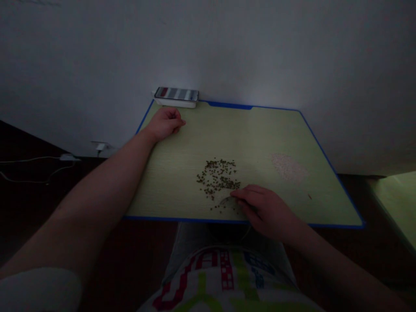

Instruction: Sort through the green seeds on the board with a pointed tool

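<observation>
Far L, down low: white power strip [68, 157] w/ its cables, then a white plug [100, 147] at the foot of the wall [247, 52]. Moving R, onto the pale green table [227, 134] w/ its blue rim, and here's the L hand [166, 123], resting near the far L corner, fingers curled in and pressed together; can't tell if anything's tucked inside. Just behind it sits a white box [177, 104], w/ a phone [176, 93] lying flat on top, screen up.

Centre now, toward the near edge: dark seeds [214, 177], loosely scattered, thickest on the R side, w/ a few strays nearer the rim. Below, past the edge, a patterned top [224, 277] w/ red, green & blue print. And at the seeds' near R side, a thin greyish piece [225, 200], prob. see-through, too dim to name, pinched btwn thumb & fingers of the R hand [260, 210], which comes in over the near rim, fingertips right beside the seeds.

Further R, well apart from the dark lot: pale grains [289, 167], one flat patch, slanting down to the R. Last on the tabletop, a tiny reddish-dark bit [310, 196], alone, just nearer than the grains.
</observation>
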`<control>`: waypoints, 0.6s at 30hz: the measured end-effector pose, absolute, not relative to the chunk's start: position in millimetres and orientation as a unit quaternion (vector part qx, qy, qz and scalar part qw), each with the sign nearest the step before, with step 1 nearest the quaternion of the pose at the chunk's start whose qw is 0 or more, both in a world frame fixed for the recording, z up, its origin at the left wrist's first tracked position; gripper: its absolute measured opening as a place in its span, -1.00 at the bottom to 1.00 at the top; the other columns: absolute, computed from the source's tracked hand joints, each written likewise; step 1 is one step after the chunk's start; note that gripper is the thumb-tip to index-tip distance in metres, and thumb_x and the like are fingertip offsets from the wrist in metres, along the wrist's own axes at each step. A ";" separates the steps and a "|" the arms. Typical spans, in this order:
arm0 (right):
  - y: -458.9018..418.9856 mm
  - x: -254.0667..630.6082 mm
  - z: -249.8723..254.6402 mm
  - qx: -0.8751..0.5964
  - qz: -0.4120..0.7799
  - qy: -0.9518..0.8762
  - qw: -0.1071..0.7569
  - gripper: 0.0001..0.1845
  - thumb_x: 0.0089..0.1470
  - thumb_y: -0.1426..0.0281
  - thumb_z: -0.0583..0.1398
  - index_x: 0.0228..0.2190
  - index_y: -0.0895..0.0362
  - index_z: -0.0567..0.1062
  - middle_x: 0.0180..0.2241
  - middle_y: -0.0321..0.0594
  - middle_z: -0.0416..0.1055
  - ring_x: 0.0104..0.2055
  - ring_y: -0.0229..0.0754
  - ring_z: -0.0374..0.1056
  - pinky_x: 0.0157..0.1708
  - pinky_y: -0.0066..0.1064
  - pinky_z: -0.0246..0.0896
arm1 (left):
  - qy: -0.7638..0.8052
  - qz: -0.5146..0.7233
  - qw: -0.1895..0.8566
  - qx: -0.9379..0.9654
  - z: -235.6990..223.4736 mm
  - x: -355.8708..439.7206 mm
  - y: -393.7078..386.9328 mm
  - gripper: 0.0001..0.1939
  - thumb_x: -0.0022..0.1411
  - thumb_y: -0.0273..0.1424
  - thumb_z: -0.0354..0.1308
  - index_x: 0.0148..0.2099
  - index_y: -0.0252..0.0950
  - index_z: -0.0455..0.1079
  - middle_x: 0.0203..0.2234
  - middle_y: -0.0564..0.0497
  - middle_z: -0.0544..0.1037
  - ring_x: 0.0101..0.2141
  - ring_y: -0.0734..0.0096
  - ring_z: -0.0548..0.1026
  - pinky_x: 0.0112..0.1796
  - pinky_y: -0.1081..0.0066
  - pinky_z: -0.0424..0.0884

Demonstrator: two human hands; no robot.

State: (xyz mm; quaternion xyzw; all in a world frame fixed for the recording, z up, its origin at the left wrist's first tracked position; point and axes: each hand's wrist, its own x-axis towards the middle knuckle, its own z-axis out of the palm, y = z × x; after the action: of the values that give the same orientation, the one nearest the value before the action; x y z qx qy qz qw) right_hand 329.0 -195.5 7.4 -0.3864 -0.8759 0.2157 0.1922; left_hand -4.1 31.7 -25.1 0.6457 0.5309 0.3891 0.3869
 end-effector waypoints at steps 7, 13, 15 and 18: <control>-191.4 318.0 10.3 -0.390 0.221 -0.878 0.168 -0.63 0.31 0.48 0.05 -0.01 0.19 0.59 -0.17 -0.02 0.63 -0.16 -0.09 0.54 -0.13 -0.24 0.47 | 0.530 0.389 0.388 0.646 -27.3 -5.2 33.2 -0.75 0.00 -0.41 0.25 -0.50 -0.20 0.18 -0.74 0.13 0.25 -0.68 0.56 0.18 -0.61 0.46 0.06; -181.0 300.3 16.9 -0.353 0.232 -0.899 0.116 -0.58 0.20 0.59 0.08 0.01 0.19 0.58 -0.12 -0.03 0.62 -0.08 -0.06 0.51 -0.02 -0.22 0.42 | 0.537 0.391 0.388 0.639 -25.7 -4.2 32.1 -0.78 0.00 -0.43 0.24 -0.48 -0.21 0.20 -0.73 0.14 0.25 -0.67 0.56 0.19 -0.59 0.47 0.07; -178.8 296.5 20.6 -0.347 0.241 -0.902 0.093 -0.55 0.14 0.62 0.09 -0.01 0.20 0.59 -0.12 -0.03 0.61 -0.07 -0.05 0.50 -0.02 -0.21 0.40 | 0.542 0.390 0.386 0.637 -24.8 -3.5 31.4 -0.78 0.00 -0.43 0.24 -0.48 -0.21 0.20 -0.73 0.14 0.26 -0.66 0.55 0.20 -0.58 0.46 0.08; -178.6 295.2 25.1 -0.348 0.261 -0.897 0.079 -0.55 0.10 0.64 0.10 -0.02 0.20 0.59 -0.10 -0.02 0.60 -0.06 -0.03 0.49 0.00 -0.20 0.38 | 0.540 0.389 0.388 0.638 -24.2 -2.7 30.9 -0.79 -0.01 -0.44 0.24 -0.48 -0.21 0.21 -0.72 0.13 0.28 -0.66 0.55 0.21 -0.57 0.45 0.10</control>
State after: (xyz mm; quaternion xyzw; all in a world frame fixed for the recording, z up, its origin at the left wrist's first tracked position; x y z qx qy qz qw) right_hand 295.2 -178.6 25.1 -0.3478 -0.8971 0.2609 0.0787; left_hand -2.7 30.9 -24.2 0.6377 0.5399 0.3894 0.3876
